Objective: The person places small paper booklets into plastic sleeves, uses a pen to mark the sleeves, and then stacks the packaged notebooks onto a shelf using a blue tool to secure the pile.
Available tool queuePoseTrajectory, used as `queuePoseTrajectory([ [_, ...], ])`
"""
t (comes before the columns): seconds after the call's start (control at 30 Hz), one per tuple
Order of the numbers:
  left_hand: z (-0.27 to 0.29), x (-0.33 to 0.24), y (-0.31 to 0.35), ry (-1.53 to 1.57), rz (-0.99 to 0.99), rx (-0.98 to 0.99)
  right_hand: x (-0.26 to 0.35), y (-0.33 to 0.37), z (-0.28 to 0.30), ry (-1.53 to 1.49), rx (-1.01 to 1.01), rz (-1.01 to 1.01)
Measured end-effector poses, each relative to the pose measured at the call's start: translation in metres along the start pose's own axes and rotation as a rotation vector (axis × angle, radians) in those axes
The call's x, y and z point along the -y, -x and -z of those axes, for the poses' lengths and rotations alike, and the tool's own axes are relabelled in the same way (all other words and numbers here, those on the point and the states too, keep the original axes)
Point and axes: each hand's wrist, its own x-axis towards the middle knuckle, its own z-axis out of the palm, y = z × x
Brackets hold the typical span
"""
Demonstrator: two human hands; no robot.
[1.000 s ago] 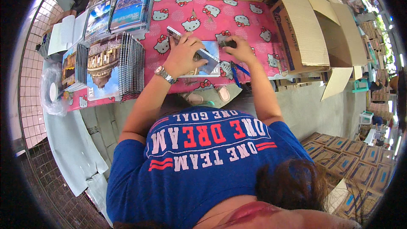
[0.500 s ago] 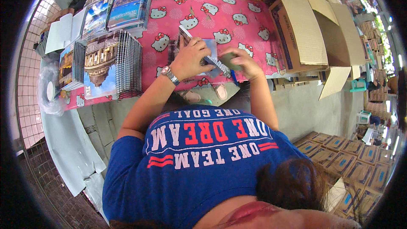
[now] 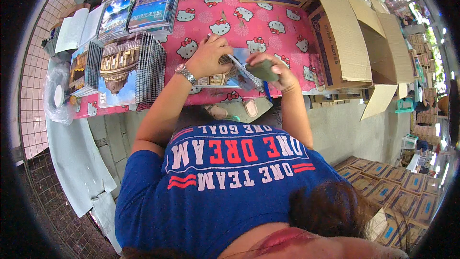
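Note:
My left hand (image 3: 209,59), with a metal watch on the wrist, is closed on the upper end of a spiral notebook (image 3: 243,71). That notebook stands tilted on edge, its wire binding slanting down toward my right hand. My right hand (image 3: 284,76) grips a flat, dark green pad (image 3: 262,70) against the binding side; whether it is cloth or sponge I cannot tell. Under both hands a picture-covered notebook (image 3: 220,80) lies flat on the pink tablecloth (image 3: 191,31), partly hidden. A slim blue object (image 3: 268,91) shows at the table edge beside my right hand.
Stacks of spiral notebooks (image 3: 117,74) with photo covers stand at the left, more of them (image 3: 151,7) behind. Open cardboard boxes (image 3: 338,43) fill the right side of the table. Closed cartons (image 3: 383,177) are piled at the lower right. A clear plastic bag (image 3: 60,98) hangs by the left edge.
My left hand has shifted lower and left along the tilted notebook, baring more of the flat one beneath. The green pad has turned broader to view in my right hand.

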Motion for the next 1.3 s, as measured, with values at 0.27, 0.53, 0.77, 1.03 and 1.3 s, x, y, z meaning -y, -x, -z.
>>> queuePoseTrajectory([
  [0.27,-0.008,-0.010,0.001,0.080,-0.046,0.061,0.007,0.015,-0.003,-0.310,-0.021,-0.007],
  [0.53,-0.013,-0.019,-0.008,-0.017,0.030,-0.034,-0.042,-0.005,0.046,-0.420,-0.732,-0.233],
  [0.77,-0.014,-0.021,0.003,-0.128,0.135,-0.104,-0.009,-0.006,0.021,0.973,-0.483,0.122],
  [1.03,-0.013,-0.024,0.001,-0.128,0.169,-0.054,0.042,0.003,-0.049,1.289,-0.376,-0.115],
  [1.3,-0.011,-0.022,0.005,-0.131,0.139,-0.048,0.023,0.001,-0.063,1.322,-0.476,0.110],
])
